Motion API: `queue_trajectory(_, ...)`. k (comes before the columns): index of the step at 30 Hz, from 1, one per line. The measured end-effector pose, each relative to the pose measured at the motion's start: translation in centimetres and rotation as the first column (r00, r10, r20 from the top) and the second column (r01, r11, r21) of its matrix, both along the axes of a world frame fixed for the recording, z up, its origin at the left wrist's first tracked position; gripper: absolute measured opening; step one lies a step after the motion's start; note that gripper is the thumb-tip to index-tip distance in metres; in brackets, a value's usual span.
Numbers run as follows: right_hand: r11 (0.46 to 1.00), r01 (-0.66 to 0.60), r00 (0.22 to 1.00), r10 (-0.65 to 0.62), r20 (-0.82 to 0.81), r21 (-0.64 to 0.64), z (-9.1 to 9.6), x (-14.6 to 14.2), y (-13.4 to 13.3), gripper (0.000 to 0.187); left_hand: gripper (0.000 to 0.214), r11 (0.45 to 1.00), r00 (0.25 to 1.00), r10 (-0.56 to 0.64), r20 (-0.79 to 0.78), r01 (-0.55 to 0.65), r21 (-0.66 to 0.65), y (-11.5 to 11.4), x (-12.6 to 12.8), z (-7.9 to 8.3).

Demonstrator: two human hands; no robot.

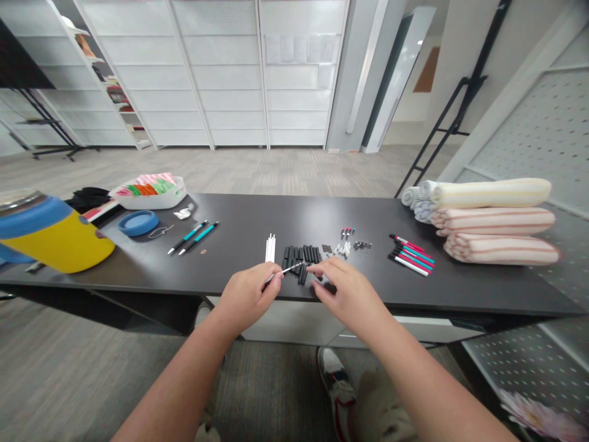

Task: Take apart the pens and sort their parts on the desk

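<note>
Stick (291, 268), thin and pale, juts rightward from your left hand (246, 293), pinched between thumb and fingers. Your right hand (348, 291) faces it, thumb and forefinger apart, close to short black tubes (311, 253). White rods (270, 248) lie nearby on your dark counter (248, 218); beyond, grey floor (276, 169) meets tall white cabinets (221, 73).

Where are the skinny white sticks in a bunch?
In the head view, the white sticks lie near the middle of the dark table, just beyond the left hand, left of the black tubes.
</note>
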State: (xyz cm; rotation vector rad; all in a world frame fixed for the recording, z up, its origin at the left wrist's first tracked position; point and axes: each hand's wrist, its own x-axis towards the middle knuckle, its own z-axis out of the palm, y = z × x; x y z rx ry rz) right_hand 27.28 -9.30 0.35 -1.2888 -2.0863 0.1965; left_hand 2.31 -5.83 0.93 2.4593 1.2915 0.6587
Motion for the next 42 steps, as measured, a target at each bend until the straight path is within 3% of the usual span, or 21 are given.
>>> queue_trajectory(6,0.99,0.125,0.992,-0.122,0.042,-0.065,0.4,1.0,-0.1,0.013,0.026,1.0,1.0,-0.02,0.017,0.02,-0.023,-0.2,0.2,-0.1)
queue_trajectory(18,0.992,-0.015,1.0,0.014,-0.007,-0.125,0.4,0.0,-0.3,0.015,0.03,0.997,0.998,-0.058,0.011,0.059,-0.047,-0.9,1.1,-0.2)
queue_trajectory(24,0.981,0.015,0.99,-0.041,-0.136,-0.192,1.1,0.3,-0.6,0.017,0.029,0.995,0.996,-0.089,0.015,0.089,-0.042,-0.9,1.3,0.0)
queue_trajectory(28,0.97,-0.03,0.976,-0.023,-0.214,-0.243,1.3,0.1,-0.7,0.022,0.027,0.991,0.991,-0.133,-0.012,0.133,-0.009,-1.0,1.5,0.0)
queue_trajectory(34,0.963,-0.063,0.967,-0.007,-0.255,-0.262,1.7,-0.1,-0.9,0.014,0.022,0.983,0.983,-0.182,-0.007,0.182,0.007,-1.1,1.5,0.1)
queue_trajectory(38,0.961,-0.002,0.967,-0.069,-0.247,-0.275,2.2,1.3,-0.7,0.016,0.024,0.987,0.987,-0.161,0.007,0.161,-0.019,-0.9,1.1,0.3)
queue_trajectory(42,0.964,0.174,0.973,-0.199,-0.113,-0.199,1.4,3.5,0.1,0.019,0.026,0.992,0.992,-0.124,0.034,0.126,-0.033,-0.8,1.0,0.3)
